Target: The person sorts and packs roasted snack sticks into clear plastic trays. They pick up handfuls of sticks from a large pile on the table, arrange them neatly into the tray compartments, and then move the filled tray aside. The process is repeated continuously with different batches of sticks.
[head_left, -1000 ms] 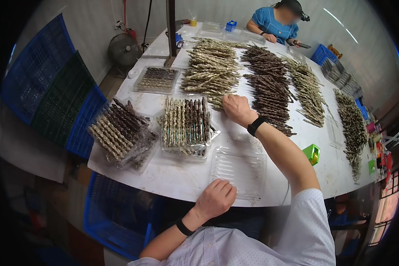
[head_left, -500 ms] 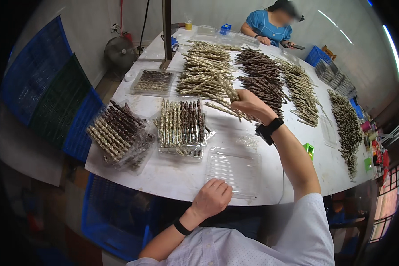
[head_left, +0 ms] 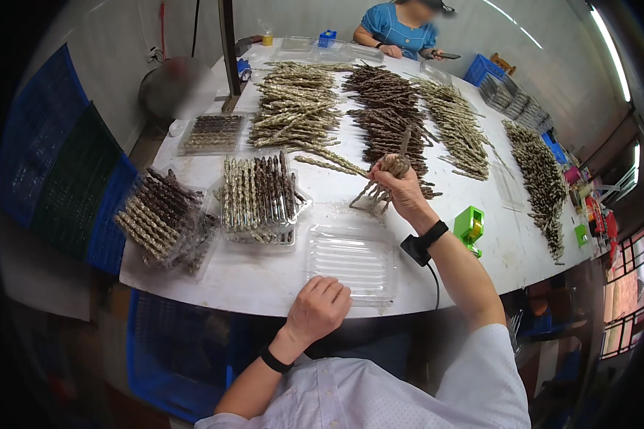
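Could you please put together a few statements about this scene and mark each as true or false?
1. The right hand holds a bunch of twisted sticks. True.
2. The left hand is inside a blue crate. False: it is at the near-left edge of the clear ribbed tray.
3. The green tape dispenser stands to the right of that tray. True.
4. The dark pile lies between two paler piles. True.
5. The co-worker wears a red top. False: it is blue.
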Tool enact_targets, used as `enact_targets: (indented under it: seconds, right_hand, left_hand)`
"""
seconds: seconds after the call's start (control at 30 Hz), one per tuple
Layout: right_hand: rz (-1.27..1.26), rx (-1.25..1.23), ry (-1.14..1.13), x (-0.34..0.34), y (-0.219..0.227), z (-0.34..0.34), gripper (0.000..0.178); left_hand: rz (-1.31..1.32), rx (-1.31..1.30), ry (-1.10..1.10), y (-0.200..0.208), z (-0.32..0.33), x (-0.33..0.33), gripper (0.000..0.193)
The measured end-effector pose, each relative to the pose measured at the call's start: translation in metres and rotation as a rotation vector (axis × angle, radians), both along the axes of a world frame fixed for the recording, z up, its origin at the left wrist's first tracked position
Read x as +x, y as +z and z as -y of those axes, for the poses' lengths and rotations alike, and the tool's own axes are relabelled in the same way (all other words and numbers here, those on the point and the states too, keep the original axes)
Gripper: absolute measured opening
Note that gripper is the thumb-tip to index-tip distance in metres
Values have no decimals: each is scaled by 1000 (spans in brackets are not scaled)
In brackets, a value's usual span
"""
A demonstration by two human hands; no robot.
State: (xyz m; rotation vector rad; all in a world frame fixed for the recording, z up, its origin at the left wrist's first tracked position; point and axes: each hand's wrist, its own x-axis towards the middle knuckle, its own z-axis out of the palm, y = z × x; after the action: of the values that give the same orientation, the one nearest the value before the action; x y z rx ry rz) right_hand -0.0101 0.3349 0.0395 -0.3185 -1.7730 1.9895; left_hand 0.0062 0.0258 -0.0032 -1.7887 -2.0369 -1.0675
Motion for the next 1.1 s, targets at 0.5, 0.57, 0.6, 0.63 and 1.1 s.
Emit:
enact_targets:
  seconds: [0.5,0.57,0.6,0.63,1.1]
  right_hand:
    - [162,334,7,2,4,20,11]
    - [183,319,1,2,1,13,9]
    - [188,315,1,3,5,17,9]
    - [194,311,1,3,6,19,9]
    - [107,343,-1,1,-5,22,12]
  left_hand:
    - [-7,-3,18,2,0,1,17]
    - [-13,2,16,1,-1,0,17]
    - [-14,0,13,0,0,1,17]
    - [-19,0,17,0,0,2,18]
    - [-11,30,23,3,-1,2,19]
